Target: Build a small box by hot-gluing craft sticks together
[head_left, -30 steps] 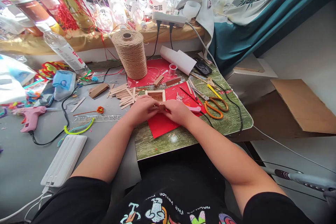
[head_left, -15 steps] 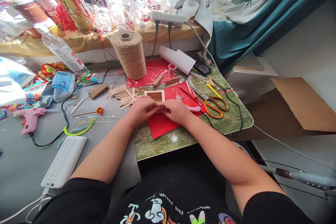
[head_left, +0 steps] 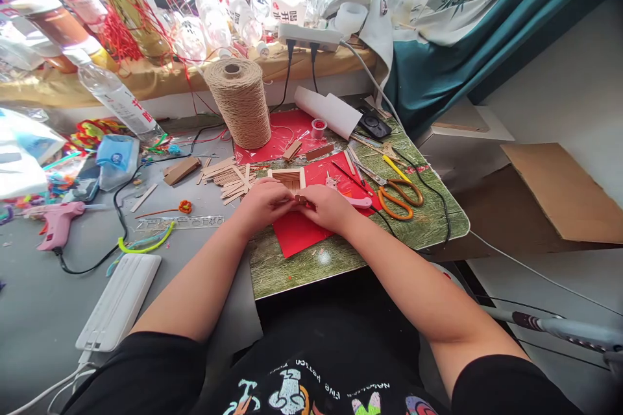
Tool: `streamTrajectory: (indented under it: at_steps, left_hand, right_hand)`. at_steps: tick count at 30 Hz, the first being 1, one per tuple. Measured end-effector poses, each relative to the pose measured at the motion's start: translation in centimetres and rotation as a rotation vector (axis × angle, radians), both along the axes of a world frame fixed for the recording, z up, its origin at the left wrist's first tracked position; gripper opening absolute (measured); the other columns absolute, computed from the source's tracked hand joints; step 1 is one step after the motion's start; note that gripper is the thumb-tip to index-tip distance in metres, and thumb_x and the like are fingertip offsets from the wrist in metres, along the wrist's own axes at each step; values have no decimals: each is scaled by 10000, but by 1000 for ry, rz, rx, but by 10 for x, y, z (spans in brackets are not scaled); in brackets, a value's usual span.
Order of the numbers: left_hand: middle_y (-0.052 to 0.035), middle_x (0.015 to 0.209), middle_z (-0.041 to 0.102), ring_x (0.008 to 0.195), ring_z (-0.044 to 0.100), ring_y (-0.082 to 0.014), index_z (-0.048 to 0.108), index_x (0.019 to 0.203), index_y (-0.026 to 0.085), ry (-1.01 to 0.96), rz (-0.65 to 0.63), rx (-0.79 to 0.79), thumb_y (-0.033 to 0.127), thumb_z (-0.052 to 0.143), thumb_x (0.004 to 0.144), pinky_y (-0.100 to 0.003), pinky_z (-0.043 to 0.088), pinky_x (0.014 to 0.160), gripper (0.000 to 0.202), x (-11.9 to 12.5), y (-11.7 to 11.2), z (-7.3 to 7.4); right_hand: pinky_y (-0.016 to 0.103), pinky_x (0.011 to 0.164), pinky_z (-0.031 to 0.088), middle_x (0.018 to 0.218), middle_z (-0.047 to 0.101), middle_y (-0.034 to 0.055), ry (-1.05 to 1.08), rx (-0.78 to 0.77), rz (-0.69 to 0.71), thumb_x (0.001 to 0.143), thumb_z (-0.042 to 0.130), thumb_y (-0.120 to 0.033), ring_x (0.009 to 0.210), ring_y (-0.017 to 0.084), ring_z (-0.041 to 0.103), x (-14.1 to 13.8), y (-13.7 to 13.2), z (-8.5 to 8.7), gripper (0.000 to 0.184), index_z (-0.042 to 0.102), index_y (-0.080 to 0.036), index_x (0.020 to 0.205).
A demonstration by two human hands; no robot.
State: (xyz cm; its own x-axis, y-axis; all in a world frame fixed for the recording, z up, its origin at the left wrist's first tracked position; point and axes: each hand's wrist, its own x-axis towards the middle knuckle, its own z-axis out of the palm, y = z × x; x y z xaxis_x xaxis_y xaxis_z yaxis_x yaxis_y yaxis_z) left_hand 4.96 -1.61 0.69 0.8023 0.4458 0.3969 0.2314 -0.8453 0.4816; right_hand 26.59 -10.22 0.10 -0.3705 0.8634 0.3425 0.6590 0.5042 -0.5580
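Observation:
My left hand and my right hand meet fingertip to fingertip over the red sheet. Pinched between them is a small dark brown piece, mostly hidden by the fingers, so its kind is unclear. Just beyond the fingertips sits a small box of wooden sticks with pale edges and a brown inside; its near side is covered by my hands. To the left of it lies a pile of flat wooden sticks. A pink-handled tool rests by my right wrist.
Behind stands a large twine spool. Orange-handled scissors and a black cable lie to the right. Leftward are a pink glue gun, a clear ruler and a white power bank. Bottles crowd the back ledge.
The fingertips have shifted slightly around the small brown piece, which shows a little differently now. Everything else on the table stays in place.

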Motion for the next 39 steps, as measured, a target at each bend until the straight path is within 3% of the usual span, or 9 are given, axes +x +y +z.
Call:
streamTrajectory:
  at_steps: [9,17,30,39]
  left_hand:
    - [5,774,697,747,624,-169,646,867,243,-10,2,24,370,622,985,-390,473,940,175,1,0,-1]
    - [5,798,720,763,647,-169,669,889,251,-18,-2,33,368,614,988,-402,460,968,163,1,1,-2]
    - [-1,765,697,746,634,-177,653,850,251,6,20,-10,407,607,978,-398,473,946,207,1,0,-2]
    - [-5,805,714,775,637,-171,662,871,248,3,1,-4,397,599,995,-388,470,963,204,0,0,0]
  right_hand:
    - [332,832,460,972,740,70,38,-28,8,1001,645,-292,879,225,634,4,5,-7,111,703,-208,1045]
    - [299,756,419,855,705,47,16,-56,53,1008,644,-340,788,202,603,9,12,-6,172,670,-207,900]
    - [319,783,425,856,702,57,-68,30,38,1031,602,-378,807,213,601,9,11,-14,216,671,-213,910]
    - [281,708,403,812,678,10,149,-110,-33,978,677,-324,727,167,561,2,6,-6,133,705,-212,911]
